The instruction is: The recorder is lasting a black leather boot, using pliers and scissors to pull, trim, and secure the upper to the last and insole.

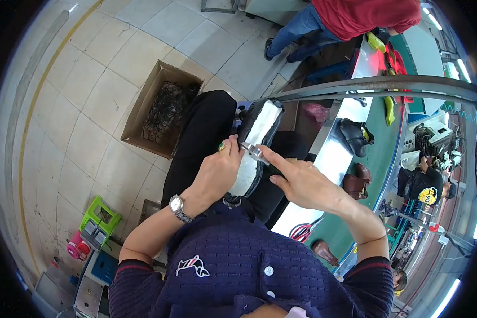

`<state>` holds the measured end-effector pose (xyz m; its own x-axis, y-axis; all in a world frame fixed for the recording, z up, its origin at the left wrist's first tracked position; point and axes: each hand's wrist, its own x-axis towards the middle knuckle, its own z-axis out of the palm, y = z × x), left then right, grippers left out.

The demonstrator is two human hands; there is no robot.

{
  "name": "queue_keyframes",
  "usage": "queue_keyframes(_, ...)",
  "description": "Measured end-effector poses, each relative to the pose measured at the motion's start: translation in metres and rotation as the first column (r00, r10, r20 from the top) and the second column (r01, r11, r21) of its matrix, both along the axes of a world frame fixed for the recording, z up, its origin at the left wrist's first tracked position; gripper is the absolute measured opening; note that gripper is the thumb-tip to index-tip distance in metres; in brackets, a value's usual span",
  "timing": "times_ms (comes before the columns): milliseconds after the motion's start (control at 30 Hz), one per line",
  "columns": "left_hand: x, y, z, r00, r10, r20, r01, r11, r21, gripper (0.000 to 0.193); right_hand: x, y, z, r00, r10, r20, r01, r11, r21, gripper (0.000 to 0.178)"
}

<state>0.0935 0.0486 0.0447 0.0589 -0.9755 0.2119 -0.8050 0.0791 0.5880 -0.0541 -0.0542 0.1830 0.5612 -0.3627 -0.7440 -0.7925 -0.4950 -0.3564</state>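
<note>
A black shoe point(271, 121) lies bottom-up across my lap, its pale white underside facing me and dark material folded around its edge. My right hand point(308, 184) is closed around silver metal pincers point(253, 151), with the forefinger stretched along the tool. The head of the pincers rests over the middle of the underside, near its left edge. My left hand point(217, 167) meets the shoe's left edge right beside the pincers. Its thumb and fingers are pressed together there; what they pinch, if anything, is too small to make out. A watch point(179, 207) is on my left wrist.
A cardboard box point(135, 124) with dark tangled scraps stands left on the tiled floor. At right, a metal-edged bench point(297, 214) borders a green belt point(373, 159) with brown and black shoes point(353, 137). Red-handled scissors point(302, 231) lie there. A person in red point(355, 18) stands ahead.
</note>
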Motion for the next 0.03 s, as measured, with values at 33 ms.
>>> queue_keyframes(33, 0.0023, 0.0006, -0.0001, 0.994, -0.001, -0.11, 0.006, 0.999, 0.046, 0.037, 0.0006, -0.0034, -0.0013, 1.0, 0.001, -0.001, -0.001, 1.0, 0.006, 0.066)
